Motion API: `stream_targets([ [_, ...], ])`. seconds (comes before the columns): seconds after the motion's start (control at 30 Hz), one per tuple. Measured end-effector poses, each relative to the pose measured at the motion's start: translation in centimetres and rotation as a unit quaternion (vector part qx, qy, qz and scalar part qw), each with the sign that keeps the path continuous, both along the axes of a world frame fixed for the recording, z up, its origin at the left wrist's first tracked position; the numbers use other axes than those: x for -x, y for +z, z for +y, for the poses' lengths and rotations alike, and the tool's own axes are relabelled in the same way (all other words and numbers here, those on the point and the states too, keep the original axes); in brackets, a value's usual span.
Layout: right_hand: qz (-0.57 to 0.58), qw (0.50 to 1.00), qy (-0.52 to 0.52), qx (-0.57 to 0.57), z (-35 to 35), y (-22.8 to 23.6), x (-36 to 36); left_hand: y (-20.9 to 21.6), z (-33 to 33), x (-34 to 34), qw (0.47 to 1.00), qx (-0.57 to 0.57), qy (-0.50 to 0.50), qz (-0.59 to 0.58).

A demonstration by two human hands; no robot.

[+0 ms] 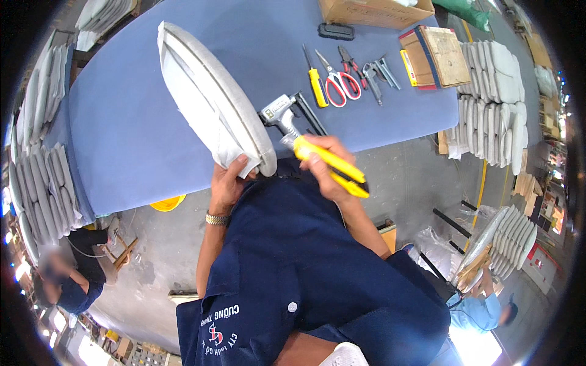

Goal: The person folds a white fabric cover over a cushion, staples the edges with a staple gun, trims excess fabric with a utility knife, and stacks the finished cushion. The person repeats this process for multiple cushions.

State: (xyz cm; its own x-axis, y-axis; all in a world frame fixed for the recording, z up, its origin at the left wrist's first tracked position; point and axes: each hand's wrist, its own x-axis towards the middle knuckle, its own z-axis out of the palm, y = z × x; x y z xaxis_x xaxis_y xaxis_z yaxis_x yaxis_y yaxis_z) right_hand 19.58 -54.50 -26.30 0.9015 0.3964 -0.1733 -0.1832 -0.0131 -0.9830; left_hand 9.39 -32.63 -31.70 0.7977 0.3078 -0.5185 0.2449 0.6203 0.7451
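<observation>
A padded grey seat cushion (223, 79) stands on its edge on the blue-covered table, white backing cloth (192, 104) facing left. My left hand (229, 183) grips the loose corner of that cloth at the cushion's near end, thumb on top. In my right hand (326, 168) is a yellow utility knife (332, 160) with a black end, slightly blurred. Its tip points up and left, just short of the cushion's near right side. A pneumatic staple gun (287, 114) lies just beyond the knife, close against the cushion.
Right of the staple gun lie a yellow screwdriver (317, 88), red-handled scissors (342, 85), pliers (351, 64) and an air blow gun (372, 79). A cardboard box (375, 13) stands at the far edge. Cushion stacks (491, 122) flank the table (128, 152). Co-workers (479, 311) sit behind.
</observation>
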Motion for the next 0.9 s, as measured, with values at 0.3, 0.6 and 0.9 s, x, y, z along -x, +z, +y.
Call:
stream_targets([
  [0.3, -0.144, 0.863, -0.126, 0.467, -7.0, -9.8, -16.8, 1.7, 3.3, 4.1, 0.985, -0.1, 0.124, 0.06],
  [0.6, -0.275, 0.896, 0.014, 0.348, -3.8, -13.5, -20.5, -7.3, 5.4, 9.8, 0.937, -0.192, 0.197, 0.217],
  [0.9, -0.048, 0.893, 0.446, 0.04, 15.1, -5.0, -0.9, 2.5, 3.8, 7.0, 0.903, -0.26, 0.341, 0.017],
])
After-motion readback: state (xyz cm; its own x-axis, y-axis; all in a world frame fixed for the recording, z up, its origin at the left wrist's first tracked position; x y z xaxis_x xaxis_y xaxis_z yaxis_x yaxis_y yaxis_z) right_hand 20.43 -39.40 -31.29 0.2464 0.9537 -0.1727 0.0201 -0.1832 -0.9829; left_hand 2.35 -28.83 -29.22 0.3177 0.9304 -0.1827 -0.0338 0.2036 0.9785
